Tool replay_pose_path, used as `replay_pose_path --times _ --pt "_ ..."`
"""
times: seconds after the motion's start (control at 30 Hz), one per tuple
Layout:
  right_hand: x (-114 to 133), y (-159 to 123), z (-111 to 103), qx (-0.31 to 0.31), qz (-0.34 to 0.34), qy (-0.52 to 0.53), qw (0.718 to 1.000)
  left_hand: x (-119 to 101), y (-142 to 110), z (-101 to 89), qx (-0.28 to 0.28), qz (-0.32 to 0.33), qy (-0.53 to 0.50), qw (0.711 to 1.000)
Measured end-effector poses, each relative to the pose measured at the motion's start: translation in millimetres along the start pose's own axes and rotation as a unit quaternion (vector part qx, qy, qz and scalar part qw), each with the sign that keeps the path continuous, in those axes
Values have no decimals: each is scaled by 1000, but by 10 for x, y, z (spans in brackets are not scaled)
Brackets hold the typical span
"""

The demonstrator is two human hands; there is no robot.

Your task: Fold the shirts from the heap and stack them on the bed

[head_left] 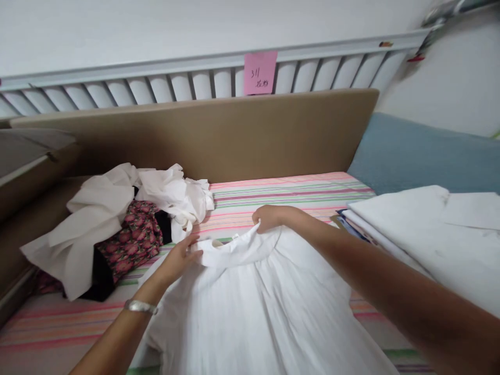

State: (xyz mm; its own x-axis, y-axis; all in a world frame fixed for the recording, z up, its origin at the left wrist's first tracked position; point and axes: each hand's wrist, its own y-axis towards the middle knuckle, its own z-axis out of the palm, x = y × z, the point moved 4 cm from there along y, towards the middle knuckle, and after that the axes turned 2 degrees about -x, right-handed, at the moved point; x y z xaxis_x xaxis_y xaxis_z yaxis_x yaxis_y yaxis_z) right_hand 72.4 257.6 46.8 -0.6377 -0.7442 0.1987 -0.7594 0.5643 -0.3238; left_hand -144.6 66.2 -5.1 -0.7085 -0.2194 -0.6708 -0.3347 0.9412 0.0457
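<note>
A white blouse point(242, 312) with a banded collar and gathers lies spread out in front of me, its lower end out of view. My right hand point(269, 217) grips the far edge of the collar, right of its middle, and lifts it slightly. At the collar's left end, my left hand point(182, 260) has thumb and fingers on the cloth in a loose pinch. A silver bracelet point(140, 307) circles my left wrist. Beneath the blouse is a striped bedsheet point(281, 195) in pink, green and white.
Crumpled white clothes point(94, 208) and a floral dark-red cloth point(135, 239) are heaped on the left beside a cardboard box point(35, 166). Folded white clothes point(406, 219) are stacked at right. A brown board point(242, 138) stands behind, below a radiator point(182, 86) with a pink note point(260, 73).
</note>
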Motion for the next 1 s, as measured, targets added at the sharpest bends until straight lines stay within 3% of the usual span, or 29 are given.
replay_pose_path --times 0.1,0.2,0.27,0.3,0.37,0.47,0.5,0.57,0.63,0.73,0.87,0.93,1.0 --pt "-149 11 -78 40 66 56 995 43 215 53 -14 -42 58 997" --pt "-172 23 -31 -7 125 42 991 60 336 117 -58 -65 90 992" --pt "-41 -11 75 -59 151 22 986 42 333 132 -77 -77 109 988" --pt "79 -42 136 -101 142 13 985 18 299 126 -90 -78 120 986" --pt "401 -129 277 -202 59 -2 978 -78 166 107 -126 -34 149 980" --pt "819 -261 584 -296 -113 -22 948 -271 -132 200 -138 128 212 959" --pt "866 -267 710 -294 -135 -25 946 -301 -227 277 -120 169 231 950" --pt "817 -210 948 -265 -120 -24 957 -271 -358 456 -73 184 260 945" --pt "675 -115 1118 -237 -78 -18 968 -182 -401 610 -47 152 273 949" --pt "547 -18 1179 -222 -58 -19 973 -97 -370 707 -39 109 269 956" --pt "660 -78 1069 -192 -36 -18 981 -72 -387 547 -14 99 241 965" --pt "797 -181 1035 -219 -44 -17 975 32 -499 333 -56 60 247 966" --pt "929 -271 1081 -247 -72 -16 966 242 -690 81 -143 -27 267 953"
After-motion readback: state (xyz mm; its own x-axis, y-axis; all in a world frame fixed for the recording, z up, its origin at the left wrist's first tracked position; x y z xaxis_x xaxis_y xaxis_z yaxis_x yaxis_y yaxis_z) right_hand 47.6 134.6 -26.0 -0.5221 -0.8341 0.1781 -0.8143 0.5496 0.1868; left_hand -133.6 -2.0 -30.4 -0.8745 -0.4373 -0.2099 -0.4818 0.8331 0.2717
